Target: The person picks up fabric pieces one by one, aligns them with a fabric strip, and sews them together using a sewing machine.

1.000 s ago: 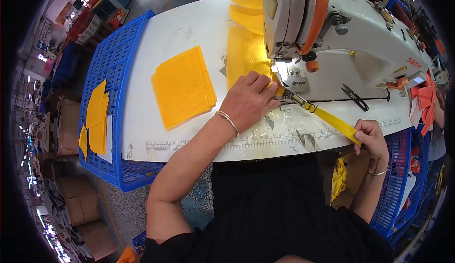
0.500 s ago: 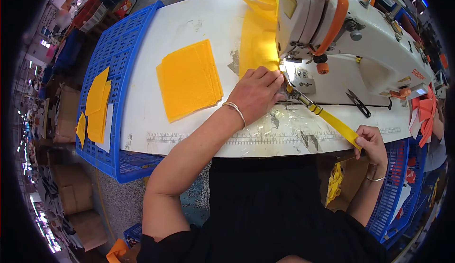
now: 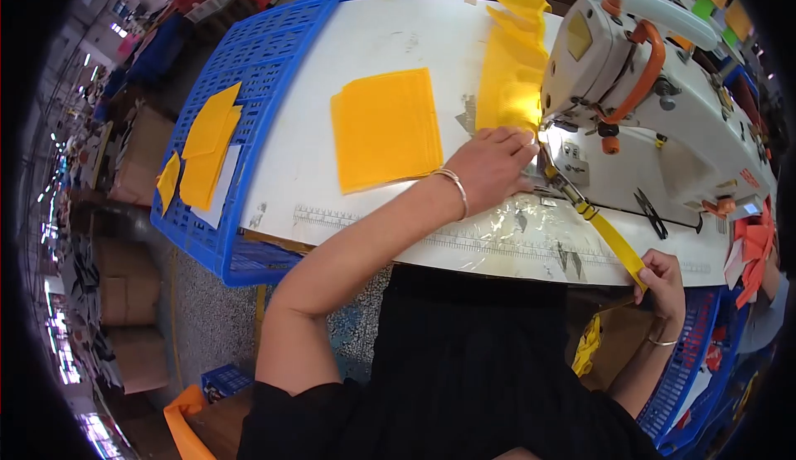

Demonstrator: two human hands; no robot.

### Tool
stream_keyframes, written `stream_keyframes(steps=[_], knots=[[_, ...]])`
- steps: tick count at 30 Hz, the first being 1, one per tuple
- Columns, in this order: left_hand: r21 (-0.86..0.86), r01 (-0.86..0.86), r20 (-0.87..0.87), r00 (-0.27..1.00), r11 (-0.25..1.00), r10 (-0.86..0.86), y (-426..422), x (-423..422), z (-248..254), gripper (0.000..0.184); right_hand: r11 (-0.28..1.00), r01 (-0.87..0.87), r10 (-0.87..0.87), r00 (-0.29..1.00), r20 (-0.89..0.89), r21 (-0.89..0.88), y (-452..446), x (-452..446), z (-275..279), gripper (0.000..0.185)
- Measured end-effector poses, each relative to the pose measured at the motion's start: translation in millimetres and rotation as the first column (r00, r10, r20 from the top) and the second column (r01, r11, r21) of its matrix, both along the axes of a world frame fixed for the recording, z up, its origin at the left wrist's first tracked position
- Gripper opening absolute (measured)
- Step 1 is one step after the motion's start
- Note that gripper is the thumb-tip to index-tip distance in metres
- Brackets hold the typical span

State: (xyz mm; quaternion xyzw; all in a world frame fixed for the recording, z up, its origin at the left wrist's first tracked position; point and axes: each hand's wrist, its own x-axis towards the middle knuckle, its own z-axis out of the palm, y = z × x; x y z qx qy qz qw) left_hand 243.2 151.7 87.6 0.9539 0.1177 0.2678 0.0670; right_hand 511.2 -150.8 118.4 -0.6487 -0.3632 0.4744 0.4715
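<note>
My left hand (image 3: 495,163) lies palm down on the near end of a yellow fabric piece (image 3: 507,79), just left of the needle area of a white sewing machine (image 3: 609,62). Its fingers are bent close together, pressing the fabric. A yellow strip (image 3: 615,243) runs from a metal guide (image 3: 566,186) beside the needle toward the table's front edge. The strip's outer end is pinched in my right hand (image 3: 663,282). A stack of yellow fabric squares (image 3: 388,131) lies on the table, left of my left hand.
Black thread snips (image 3: 652,214) lie right of the guide. A blue crate (image 3: 286,62) with yellow pieces (image 3: 211,149) stands at the table's left side. Another blue crate (image 3: 692,360) is at the lower right, near red fabric (image 3: 753,249). A printed ruler (image 3: 373,224) runs along the front.
The camera view has shifted, so the table and machine appear farther right. The far end of the yellow fabric has changed its folds. Both hands keep their holds.
</note>
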Motion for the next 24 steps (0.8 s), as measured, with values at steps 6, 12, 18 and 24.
stream_keyframes(steps=[6, 12, 18, 24], knots=[[-0.238, -0.351, 0.118, 0.915, 0.906, 0.386, 40, -105, 57, 0.036, 0.999, 0.032, -0.032, 0.999, 0.005, -0.01, -12, 10, 7, 0.012], [-0.352, -0.572, -0.019, 0.796, 0.741, 0.605, 65, -141, 4, 0.016, 0.999, 0.022, -0.02, 0.999, 0.039, -0.046, -6, 7, 2, 0.017], [-0.899, 0.012, 0.332, 0.672, 0.438, 0.662, 81, -166, 23, 0.006, 0.998, 0.06, -0.058, 0.997, 0.051, -0.033, -10, 2, 3, 0.017], [-0.38, -0.012, 0.237, 0.965, 0.925, 0.11, -11, -84, 51, 0.009, 0.998, 0.04, -0.039, 0.998, 0.039, -0.045, -5, 3, 8, 0.018]])
